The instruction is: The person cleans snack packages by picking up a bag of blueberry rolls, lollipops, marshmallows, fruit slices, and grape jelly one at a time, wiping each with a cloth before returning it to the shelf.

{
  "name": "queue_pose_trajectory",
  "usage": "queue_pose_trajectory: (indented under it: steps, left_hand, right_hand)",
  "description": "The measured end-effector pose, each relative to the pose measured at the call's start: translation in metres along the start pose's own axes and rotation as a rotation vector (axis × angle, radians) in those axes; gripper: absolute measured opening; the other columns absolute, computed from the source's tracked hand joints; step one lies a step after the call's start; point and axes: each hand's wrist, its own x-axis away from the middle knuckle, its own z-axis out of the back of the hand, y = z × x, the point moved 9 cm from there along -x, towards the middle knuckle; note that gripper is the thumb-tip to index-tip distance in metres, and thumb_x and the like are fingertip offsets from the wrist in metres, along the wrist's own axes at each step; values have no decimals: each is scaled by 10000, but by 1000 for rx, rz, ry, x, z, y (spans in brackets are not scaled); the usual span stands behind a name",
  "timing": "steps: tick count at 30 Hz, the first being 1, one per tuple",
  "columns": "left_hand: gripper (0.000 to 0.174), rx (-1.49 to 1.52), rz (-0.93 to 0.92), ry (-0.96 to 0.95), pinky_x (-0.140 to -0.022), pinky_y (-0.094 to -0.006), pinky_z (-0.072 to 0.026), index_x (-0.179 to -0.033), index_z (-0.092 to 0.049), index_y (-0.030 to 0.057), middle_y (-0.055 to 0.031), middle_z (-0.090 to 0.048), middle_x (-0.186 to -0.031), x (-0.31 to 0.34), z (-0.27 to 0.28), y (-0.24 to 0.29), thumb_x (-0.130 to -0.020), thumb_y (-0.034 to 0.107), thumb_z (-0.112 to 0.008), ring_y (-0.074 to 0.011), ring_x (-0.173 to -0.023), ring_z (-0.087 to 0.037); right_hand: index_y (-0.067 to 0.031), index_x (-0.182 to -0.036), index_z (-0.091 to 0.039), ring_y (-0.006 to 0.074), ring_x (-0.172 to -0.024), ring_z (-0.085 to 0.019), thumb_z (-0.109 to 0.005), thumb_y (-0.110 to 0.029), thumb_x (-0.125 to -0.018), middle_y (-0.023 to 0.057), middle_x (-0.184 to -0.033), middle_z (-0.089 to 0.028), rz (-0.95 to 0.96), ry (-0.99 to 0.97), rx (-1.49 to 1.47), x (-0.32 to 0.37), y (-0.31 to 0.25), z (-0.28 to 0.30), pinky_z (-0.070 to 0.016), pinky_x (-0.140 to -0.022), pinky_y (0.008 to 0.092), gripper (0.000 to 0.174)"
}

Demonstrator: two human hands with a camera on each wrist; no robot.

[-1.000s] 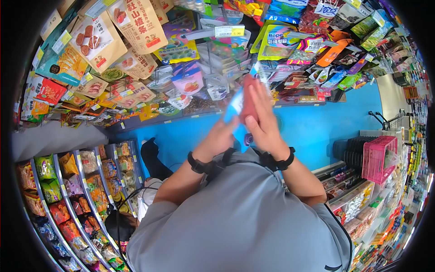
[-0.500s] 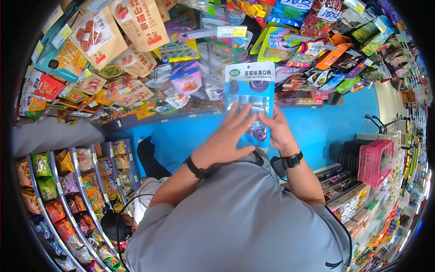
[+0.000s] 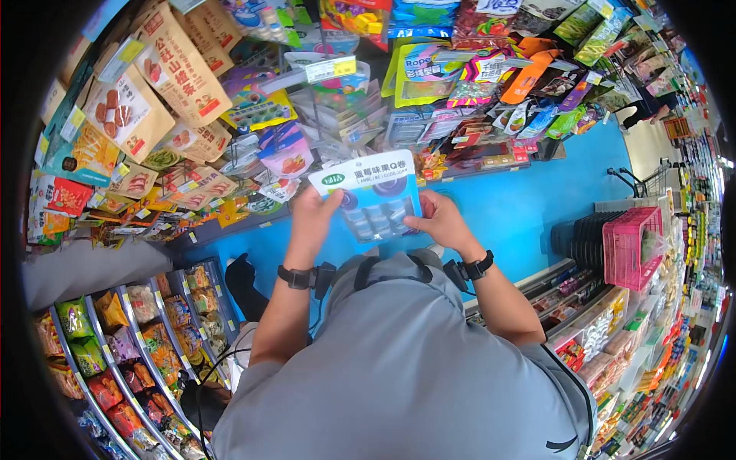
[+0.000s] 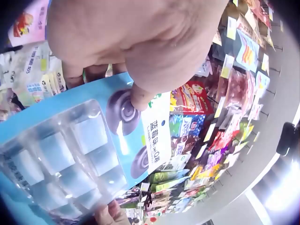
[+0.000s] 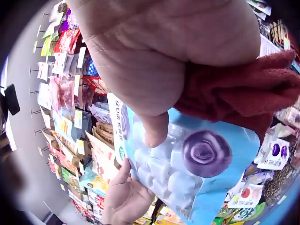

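Observation:
A blue and white bag of blueberry fruit rolls (image 3: 381,201) is held in front of the body, its printed front and clear window facing up. My left hand (image 3: 310,224) grips its left edge near the white top band, thumb (image 4: 139,97) on a printed purple swirl and fingers behind. On the opposite edge, my right hand (image 3: 446,224) pinches the bag with the thumb (image 5: 157,131) over the clear window. A dark red cloth (image 5: 234,93) is bunched under that hand, against the back of the bag; the head view hides it. Pale rolls show through the window.
Hanging snack bags (image 3: 429,73) fill the rack ahead, close beyond the bag. Sloped shelves of packaged snacks (image 3: 138,337) stand at the left. On the right are a pink basket (image 3: 632,249) and dark stacked baskets (image 3: 576,241). The floor (image 3: 506,207) is blue.
The bag was edge-on between both hands with the red cloth, then upright with my left hand across its front. Now it lies lower and tilted, and my left hand has shifted to its left edge.

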Motion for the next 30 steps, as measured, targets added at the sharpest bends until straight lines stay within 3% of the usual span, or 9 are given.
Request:
queue_pose_trajectory:
  steps: [4, 7, 10, 12, 14, 19, 22, 25, 30]
  left_hand:
    - [249, -116, -44, -39, -935, -316, -549, -1279, -716, -16, -55, -780, -1141, 0, -27, -17, -1050, 81, -703, -128, -1037, -702]
    - [234, -256, -47, -77, -875, -303, -553, -1234, -733, -15, -63, -795, -1100, 0, -56, -20, -1045, 123, -721, -121, -987, -708]
    - [244, -474, -67, -118, -845, -284, -540, -1225, -740, 0, -53, -790, -1104, 0, -78, -36, -1040, 158, -749, -102, -963, -688]
    - [248, -555, -80, -148, -841, -288, -544, -1216, -750, 8, -55, -792, -1074, -4, -97, -43, -1025, 166, -765, -106, -943, -692]
    - [242, -535, -45, -173, -826, -289, -542, -1200, -758, 16, -49, -790, -1039, -7, -117, -59, -1016, 172, -775, -104, -916, -689]
    - [234, -627, 100, -196, -859, -336, -562, -1179, -764, 13, -100, -808, -1069, 6, -178, -85, -1021, 186, -748, -174, -948, -739]
    - [213, -631, 137, -117, -865, -333, -564, -1175, -762, 15, -95, -806, -1061, 15, -199, -123, -1020, 160, -747, -165, -948, -735]
    - [195, -510, 165, -14, -874, -332, -566, -1167, -760, 11, -98, -804, -1061, 20, -218, -162, -1016, 133, -751, -160, -953, -731]
    - [191, -413, 258, 57, -923, -328, -562, -1167, -753, -5, -114, -796, -1101, 46, -235, -216, -1014, 109, -749, -161, -1015, -726]
  right_hand:
    - [-11, -1240, -694, 67, -879, -674, -859, -74, -930, 8, -1017, -717, -39, 140, 219, 9, 29, 50, -590, -718, 265, 357]
    - [-29, -1308, -698, 125, -791, -735, -872, -174, -920, 51, -977, -759, -129, 300, 76, 25, 39, 92, -602, -641, 292, 449]
    - [-20, -1373, -651, 123, -724, -734, -831, -178, -960, 49, -1019, -772, -177, 236, -169, 39, 42, 114, -591, -555, 296, 478]
    - [-17, -1391, -633, 128, -764, -742, -802, -168, -986, 55, -1070, -773, -316, 85, -96, 51, 35, 120, -611, -613, 306, 464]
    - [-18, -1400, -623, 141, -797, -751, -779, -163, -1004, 54, -1091, -777, -320, -3, -83, 54, 32, 126, -622, -665, 314, 449]
    - [-44, -1386, -625, 185, -840, -768, -753, -167, -1019, 46, -1013, -800, 71, -27, -119, 26, 61, 127, -617, -766, 326, 408]
    - [-63, -1337, -650, 196, -812, -770, -742, -182, -1024, 77, -958, -804, -143, -41, 42, 30, 83, 149, -616, -749, 340, 347]
    - [-66, -1252, -687, 223, -786, -775, -738, -199, -1020, 121, -944, -791, -82, -44, 251, 24, 113, 178, -613, -722, 357, 273]
    - [-65, -1183, -715, 317, -749, -757, -727, -234, -1018, 138, -892, -775, -203, -194, 156, 35, 180, 200, -601, -691, 418, 236]
